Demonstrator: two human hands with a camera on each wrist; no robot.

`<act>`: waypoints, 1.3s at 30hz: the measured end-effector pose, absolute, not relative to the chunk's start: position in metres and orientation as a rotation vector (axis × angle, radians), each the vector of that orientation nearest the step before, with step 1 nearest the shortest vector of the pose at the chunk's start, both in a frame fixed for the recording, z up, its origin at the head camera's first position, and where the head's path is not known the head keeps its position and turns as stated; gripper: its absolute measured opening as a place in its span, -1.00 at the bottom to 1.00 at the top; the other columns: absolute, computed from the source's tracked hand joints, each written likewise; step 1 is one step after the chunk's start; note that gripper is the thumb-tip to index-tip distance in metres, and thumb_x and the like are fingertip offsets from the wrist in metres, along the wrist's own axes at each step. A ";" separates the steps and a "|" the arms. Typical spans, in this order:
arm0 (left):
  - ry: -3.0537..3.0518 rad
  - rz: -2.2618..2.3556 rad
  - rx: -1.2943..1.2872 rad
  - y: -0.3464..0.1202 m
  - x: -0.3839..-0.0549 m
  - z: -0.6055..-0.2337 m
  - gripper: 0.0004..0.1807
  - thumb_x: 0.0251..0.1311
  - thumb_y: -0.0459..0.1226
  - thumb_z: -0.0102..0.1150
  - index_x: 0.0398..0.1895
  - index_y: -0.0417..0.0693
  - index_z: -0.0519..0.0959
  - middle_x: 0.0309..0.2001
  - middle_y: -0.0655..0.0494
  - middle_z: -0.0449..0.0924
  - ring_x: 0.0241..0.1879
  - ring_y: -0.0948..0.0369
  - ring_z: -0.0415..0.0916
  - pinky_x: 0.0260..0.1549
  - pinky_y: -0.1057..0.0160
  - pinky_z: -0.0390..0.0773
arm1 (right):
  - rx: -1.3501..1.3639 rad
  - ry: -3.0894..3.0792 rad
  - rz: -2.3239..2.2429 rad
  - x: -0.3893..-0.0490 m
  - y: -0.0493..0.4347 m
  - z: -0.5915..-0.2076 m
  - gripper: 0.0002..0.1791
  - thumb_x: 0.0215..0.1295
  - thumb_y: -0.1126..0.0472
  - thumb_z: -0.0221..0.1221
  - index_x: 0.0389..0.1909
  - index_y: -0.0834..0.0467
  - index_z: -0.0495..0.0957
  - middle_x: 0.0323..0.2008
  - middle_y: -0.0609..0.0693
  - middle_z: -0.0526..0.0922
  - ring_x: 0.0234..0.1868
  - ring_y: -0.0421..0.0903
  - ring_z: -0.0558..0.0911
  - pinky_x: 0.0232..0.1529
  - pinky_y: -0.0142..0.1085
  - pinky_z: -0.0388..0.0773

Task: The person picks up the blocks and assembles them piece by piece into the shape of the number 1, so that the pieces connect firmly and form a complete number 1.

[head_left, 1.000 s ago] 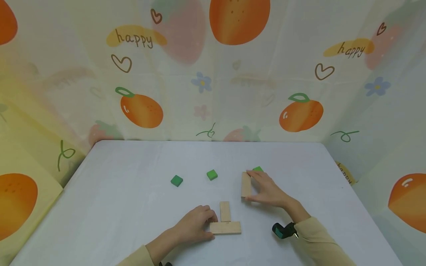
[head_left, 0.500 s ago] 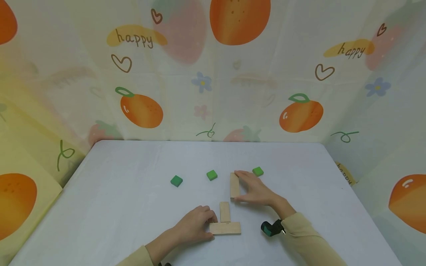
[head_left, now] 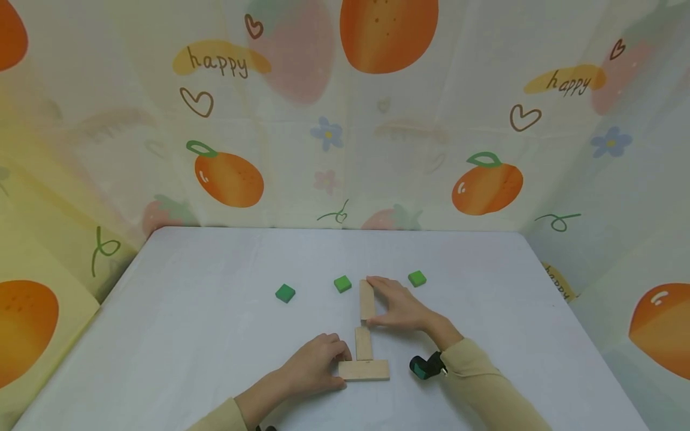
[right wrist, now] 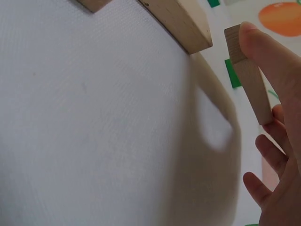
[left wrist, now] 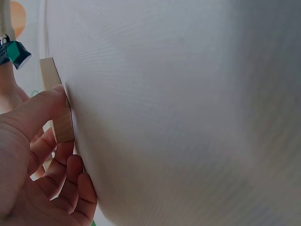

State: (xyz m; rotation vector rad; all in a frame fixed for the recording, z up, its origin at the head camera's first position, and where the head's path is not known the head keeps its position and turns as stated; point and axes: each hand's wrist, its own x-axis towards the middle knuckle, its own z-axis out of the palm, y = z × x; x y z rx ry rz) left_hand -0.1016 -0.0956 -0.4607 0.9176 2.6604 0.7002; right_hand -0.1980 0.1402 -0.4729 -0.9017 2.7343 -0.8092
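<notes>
My left hand (head_left: 318, 362) grips the left end of a wooden block (head_left: 364, 370) that lies crosswise on the table. In the left wrist view, the thumb presses this block's near side and fingers curl behind it. A second wooden block (head_left: 363, 343) points away from its far side, the two forming an upside-down T. Between thumb and fingertips, my right hand (head_left: 400, 306) pinches a third wooden block (head_left: 366, 300) by its ends, lined up lengthwise beyond the second. The right wrist view shows this held block (right wrist: 249, 80) raised off the table.
On the white table (head_left: 215, 263), a dark green block (head_left: 285, 293) lies to the left. A lighter green block (head_left: 342, 284) sits just left of the held block, and another green block (head_left: 417, 278) is beyond the right hand. Patterned cloth surrounds the back and sides.
My right hand has carried its wooden block leftward, from near the right green block to a spot beyond the second wooden block. The left hand keeps its hold in place.
</notes>
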 end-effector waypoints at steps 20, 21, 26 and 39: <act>2.653 0.686 0.935 -0.097 -0.102 -0.462 -0.65 -0.19 -0.11 0.43 -0.28 0.10 0.56 -0.39 0.37 0.41 -0.36 0.43 0.29 -0.32 0.42 0.42 | -0.877 2.722 -0.713 -0.196 0.129 -0.474 -0.02 -0.03 -0.22 0.27 0.37 0.10 0.13 0.33 0.09 0.23 0.31 0.10 0.22 0.17 0.18 0.15; 2.653 0.688 0.936 -0.097 -0.102 -0.462 -0.65 -0.19 -0.11 0.43 -0.28 0.10 0.56 -0.39 0.37 0.41 -0.36 0.43 0.29 -0.32 0.42 0.42 | -0.875 2.725 -0.701 -0.195 0.129 -0.474 -0.03 -0.02 -0.22 0.27 0.37 0.10 0.12 0.33 0.08 0.23 0.31 0.10 0.22 0.18 0.18 0.15; 2.656 0.691 0.944 -0.097 -0.103 -0.462 -0.66 -0.18 -0.11 0.43 -0.28 0.09 0.56 -0.39 0.37 0.41 -0.37 0.43 0.28 -0.32 0.42 0.41 | -0.871 2.738 -0.655 -0.195 0.127 -0.475 -0.02 -0.03 -0.25 0.26 0.37 0.08 0.12 0.33 0.05 0.22 0.32 0.07 0.23 0.17 0.14 0.16; 2.664 0.697 0.961 -0.098 -0.102 -0.461 -0.65 -0.18 -0.11 0.43 -0.28 0.08 0.56 -0.39 0.37 0.41 -0.36 0.44 0.28 -0.32 0.43 0.41 | -0.888 2.746 -0.633 -0.193 0.125 -0.473 -0.06 0.00 -0.23 0.25 0.37 0.07 0.13 0.33 0.04 0.23 0.30 0.07 0.23 0.12 0.12 0.19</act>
